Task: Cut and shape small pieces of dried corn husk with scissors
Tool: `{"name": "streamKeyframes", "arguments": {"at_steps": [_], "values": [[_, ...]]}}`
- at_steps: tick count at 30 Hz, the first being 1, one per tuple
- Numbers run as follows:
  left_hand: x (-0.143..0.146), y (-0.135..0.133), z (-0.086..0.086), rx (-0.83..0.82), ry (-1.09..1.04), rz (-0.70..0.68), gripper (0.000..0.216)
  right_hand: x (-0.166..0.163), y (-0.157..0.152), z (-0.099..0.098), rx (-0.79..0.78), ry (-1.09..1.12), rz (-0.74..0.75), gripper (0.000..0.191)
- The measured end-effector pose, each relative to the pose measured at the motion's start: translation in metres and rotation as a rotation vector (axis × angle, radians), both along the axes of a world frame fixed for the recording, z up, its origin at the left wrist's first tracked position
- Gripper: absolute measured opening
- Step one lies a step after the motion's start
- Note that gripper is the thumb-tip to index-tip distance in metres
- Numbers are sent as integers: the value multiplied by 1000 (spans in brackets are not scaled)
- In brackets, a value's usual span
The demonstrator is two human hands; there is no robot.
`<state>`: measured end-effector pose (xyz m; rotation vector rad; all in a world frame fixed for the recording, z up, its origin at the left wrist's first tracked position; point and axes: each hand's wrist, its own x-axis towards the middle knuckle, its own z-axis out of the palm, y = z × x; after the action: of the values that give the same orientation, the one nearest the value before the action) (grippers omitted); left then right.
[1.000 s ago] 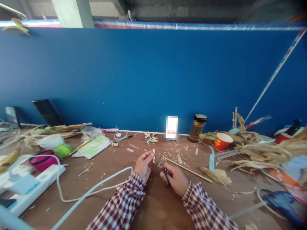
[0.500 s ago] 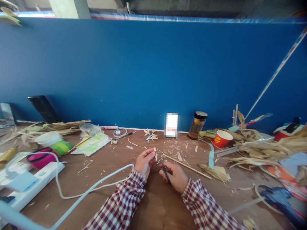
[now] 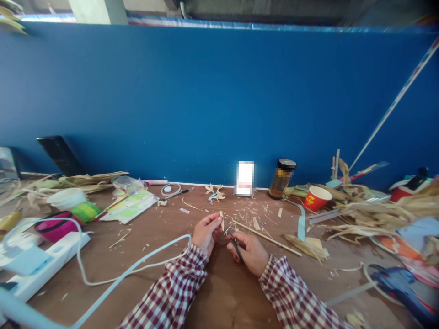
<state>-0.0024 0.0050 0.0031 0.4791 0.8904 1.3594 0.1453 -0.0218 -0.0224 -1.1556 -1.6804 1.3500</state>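
Observation:
My left hand point(image 3: 206, 233) pinches a small pale strip of dried husk point(image 3: 222, 221) between thumb and fingertips, holding it upright above the brown table point(image 3: 219, 292). My right hand point(image 3: 249, 250) is closed round small black-handled scissors point(image 3: 235, 246), whose tips point up and left toward the strip and lie just beside it. Both wrists rest near the table in checked red-and-white sleeves. Pale shavings and offcuts point(image 3: 252, 214) litter the table just beyond my hands, and a thin wooden stick point(image 3: 265, 237) lies to the right of them.
A white power strip point(image 3: 41, 262) with a pale cable point(image 3: 137, 269) lies at left, by a pink bowl point(image 3: 55, 227) and a white cup point(image 3: 66, 198). A jar point(image 3: 281, 179) and red paper cup point(image 3: 317, 198) stand near the blue wall. Dried husks point(image 3: 373, 214) pile up at right; a blue glue gun point(image 3: 399, 285) lies near the front.
The view has tilted down slightly. My left hand has turned the husk strip a little and brought it closer to the scissor tips; my right hand has barely moved.

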Motion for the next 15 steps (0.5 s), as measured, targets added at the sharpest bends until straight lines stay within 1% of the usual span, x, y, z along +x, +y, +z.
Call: {"name": "streamKeyframes", "arguments": {"at_steps": [4,10,15], "values": [[0,0,1,-20,19,6,12,0,-1,2,5,-2,-1,28],[0,0,0,-23,38,-27,17,0,0,1,30,-9,-8,29],[-1,1,-1,-17,33,-26,13,1,1,1,24,-18,0,31]]}}
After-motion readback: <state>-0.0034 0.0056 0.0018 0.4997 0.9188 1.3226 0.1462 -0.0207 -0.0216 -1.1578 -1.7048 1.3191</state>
